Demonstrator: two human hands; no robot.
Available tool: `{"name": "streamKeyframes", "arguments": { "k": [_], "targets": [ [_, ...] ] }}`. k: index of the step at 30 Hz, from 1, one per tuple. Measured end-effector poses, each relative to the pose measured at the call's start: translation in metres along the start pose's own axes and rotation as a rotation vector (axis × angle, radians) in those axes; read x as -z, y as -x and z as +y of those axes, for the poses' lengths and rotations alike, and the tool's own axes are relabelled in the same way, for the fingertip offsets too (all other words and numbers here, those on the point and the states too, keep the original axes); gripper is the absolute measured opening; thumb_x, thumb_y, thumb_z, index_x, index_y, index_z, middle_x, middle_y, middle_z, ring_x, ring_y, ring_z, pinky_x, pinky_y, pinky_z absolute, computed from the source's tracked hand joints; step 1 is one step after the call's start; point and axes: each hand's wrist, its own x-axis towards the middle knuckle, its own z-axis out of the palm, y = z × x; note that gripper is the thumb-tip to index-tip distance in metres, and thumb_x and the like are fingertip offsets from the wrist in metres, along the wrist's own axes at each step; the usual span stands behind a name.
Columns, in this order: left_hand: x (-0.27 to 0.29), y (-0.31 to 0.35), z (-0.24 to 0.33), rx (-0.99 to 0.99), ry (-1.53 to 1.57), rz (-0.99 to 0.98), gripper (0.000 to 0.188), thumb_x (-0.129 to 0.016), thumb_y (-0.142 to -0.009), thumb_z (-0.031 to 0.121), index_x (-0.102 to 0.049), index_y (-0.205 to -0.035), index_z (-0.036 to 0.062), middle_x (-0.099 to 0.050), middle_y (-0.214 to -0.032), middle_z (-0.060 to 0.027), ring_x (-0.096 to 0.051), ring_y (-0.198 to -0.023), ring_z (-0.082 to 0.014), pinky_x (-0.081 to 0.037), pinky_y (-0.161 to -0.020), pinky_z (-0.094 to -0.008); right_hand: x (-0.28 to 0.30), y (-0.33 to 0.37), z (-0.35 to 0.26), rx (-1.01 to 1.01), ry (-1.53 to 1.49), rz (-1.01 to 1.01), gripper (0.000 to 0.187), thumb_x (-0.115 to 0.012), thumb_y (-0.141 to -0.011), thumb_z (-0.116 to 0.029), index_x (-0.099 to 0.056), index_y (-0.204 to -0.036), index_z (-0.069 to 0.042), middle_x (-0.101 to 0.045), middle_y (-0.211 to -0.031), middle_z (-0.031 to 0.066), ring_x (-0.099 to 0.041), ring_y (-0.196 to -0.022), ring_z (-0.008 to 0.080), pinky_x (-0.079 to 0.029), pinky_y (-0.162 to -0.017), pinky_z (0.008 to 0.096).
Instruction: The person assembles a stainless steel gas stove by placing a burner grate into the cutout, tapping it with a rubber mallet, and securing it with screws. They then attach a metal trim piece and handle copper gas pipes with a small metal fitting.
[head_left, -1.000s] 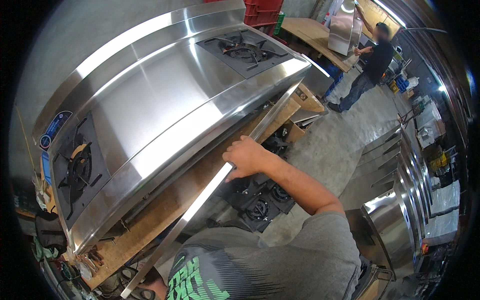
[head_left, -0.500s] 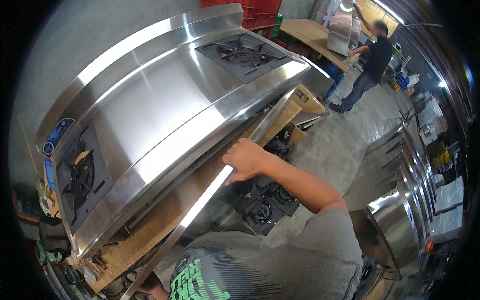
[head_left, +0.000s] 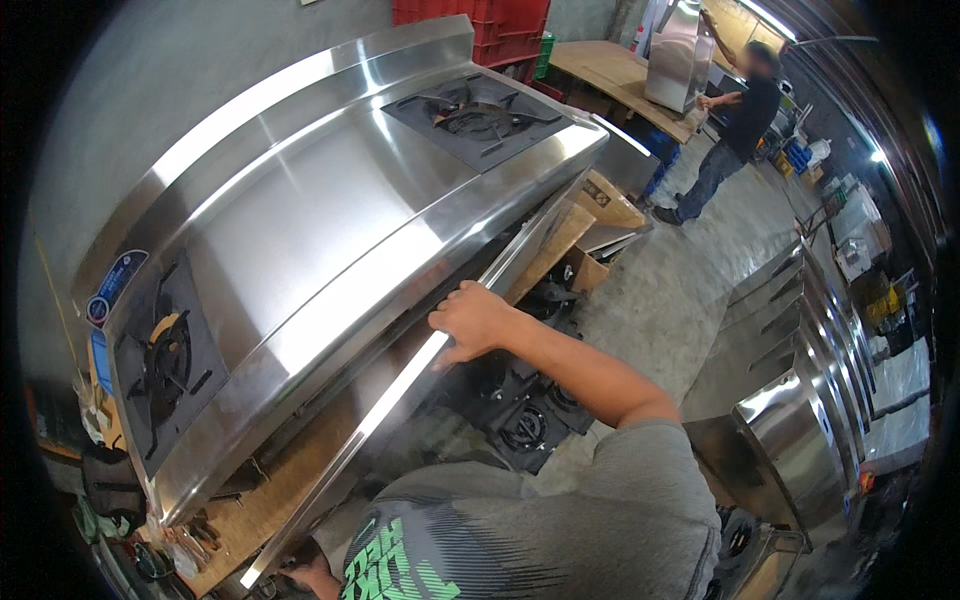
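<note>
Change over the last second: the long metal panel has rolled a bit, so more of its broad face shows near the right end. Right hand has shifted slightly left with it. For the handling, reads as a change of tilt rather than a carry; panel still looks hand-supported, no fixing visible.

Panel location: lengthwise along the front edge of the wooden bench, in front of the stainless stove top. Far end is close by the stove's front right corner; near end sticks out by the bench's front left corner. Contact with stove or bench: can't tell.

Grip: right hand closed over the panel's upper edge around mid-length, fingers wrapped, no gap seen. Left hand is at the near end, partly hidden by panel and shirt; finger closure can't be told.
</note>
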Motion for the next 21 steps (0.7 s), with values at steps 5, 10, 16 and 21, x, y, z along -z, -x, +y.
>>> {"name": "streamKeyframes", "arguments": {
  "k": [5, 10, 16, 21],
  "targets": [
    [0.004, -0.017, 0.018, -0.295, -0.230, 0.075, 0.060, -0.061, -0.087, 0.048, -0.057, -0.129, 0.0042, -0.060, -0.130, -0.0157, -0.057, -0.116, -0.0320, -0.043, -0.103, -0.0473, 0.016, 0.001, 0.003, -0.041, -0.042, -0.016, 0.066, -0.066, -0.072, -0.074, -0.066, -0.082, -0.009, -0.068, -0.081, 0.0104, -0.067, -0.084, 0.0324, -0.046, -0.076, 0.0449],
    [-0.021, -0.012, 0.002, -0.240, -0.147, 0.268, 0.060, -0.061, -0.088, 0.049, -0.057, -0.128, 0.0041, -0.060, -0.128, -0.0158, -0.057, -0.115, -0.0320, -0.043, -0.103, -0.0466, 0.011, 0.008, 0.002, -0.017, -0.055, -0.003, 0.067, -0.067, -0.072, -0.073, -0.067, -0.087, -0.008, -0.069, -0.085, 0.0114, -0.067, -0.088, 0.0324, -0.045, -0.079, 0.0445],
    [-0.045, -0.002, -0.011, -0.230, -0.116, 0.321, 0.060, -0.061, -0.088, 0.050, -0.058, -0.126, 0.0041, -0.061, -0.127, -0.0159, -0.058, -0.115, -0.0321, -0.044, -0.103, -0.0458, -0.004, 0.020, -0.009, 0.003, -0.034, -0.003, 0.059, -0.070, -0.069, -0.069, -0.062, -0.077, -0.012, -0.062, -0.075, 0.0056, -0.062, -0.077, 0.0282, -0.042, -0.073, 0.0409],
    [-0.049, -0.005, -0.014, -0.218, -0.100, 0.325, 0.060, -0.060, -0.088, 0.050, -0.058, -0.125, 0.0040, -0.061, -0.126, -0.0159, -0.058, -0.114, -0.0321, -0.044, -0.103, -0.0451, -0.003, 0.022, -0.008, -0.003, -0.038, -0.010, 0.063, -0.070, -0.071, -0.071, -0.068, -0.086, -0.009, -0.068, -0.082, 0.0083, -0.066, -0.086, 0.0299, -0.044, -0.078, 0.0431]
  ]
}}
